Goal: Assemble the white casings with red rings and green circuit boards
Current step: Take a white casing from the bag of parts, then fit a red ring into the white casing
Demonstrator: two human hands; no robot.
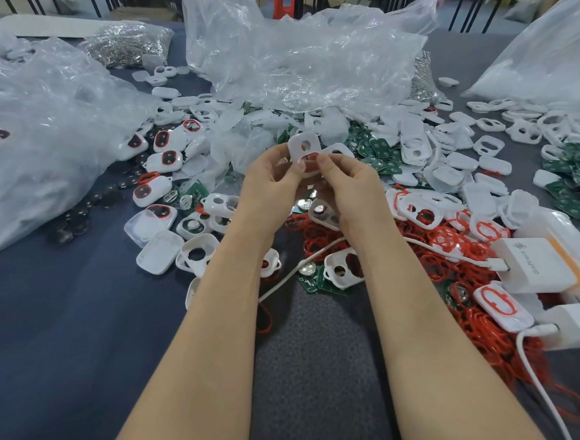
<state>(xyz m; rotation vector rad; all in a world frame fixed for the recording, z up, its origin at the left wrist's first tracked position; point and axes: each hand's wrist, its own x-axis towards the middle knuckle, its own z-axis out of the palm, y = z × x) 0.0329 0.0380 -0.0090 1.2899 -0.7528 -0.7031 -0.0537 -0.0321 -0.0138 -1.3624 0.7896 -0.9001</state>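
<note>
Right now, the left hand (269, 179) is curled round the white casing (304, 145), which is held up above the heap of parts (413, 142) and is pinched by the right hand (348, 189). If the red ring (311, 157) is pushed in crooked, it could be popped out.

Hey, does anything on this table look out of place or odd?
Yes: a white charger lies on the red rings, its cable snaking through the parts under the forearms, where it could snag. Left hand and right hand hold a casing.
</note>
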